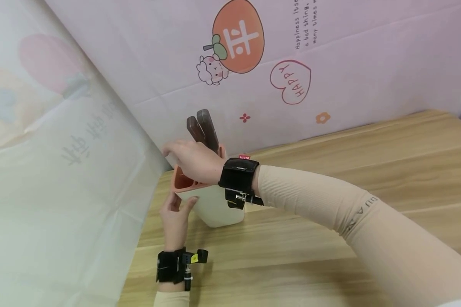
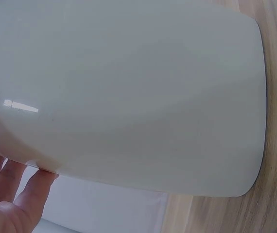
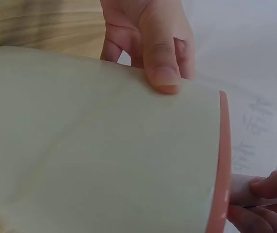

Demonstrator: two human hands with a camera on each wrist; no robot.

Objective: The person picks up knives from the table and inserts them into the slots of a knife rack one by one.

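Observation:
A pale cream utensil holder (image 1: 215,209) with an orange rim (image 1: 201,186) stands tilted on the table by the left wall. My left hand (image 1: 175,219) grips its left side near the top, the thumb on the front face and the fingers round the side. My right hand (image 1: 195,161) is over the holder's mouth. In the right wrist view, its fingers pinch a smooth grey piece (image 3: 243,190) just beyond the rim; its kind cannot be told. Two dark brown handles (image 1: 207,128) stick up from the holder behind the right hand.
The wood-grain table (image 1: 292,251) stretches to the right. A pale printed sheet (image 1: 157,55) covers the back wall, and another white sheet (image 1: 80,204) hangs close along the left. Each wrist wears a black strap with a small camera.

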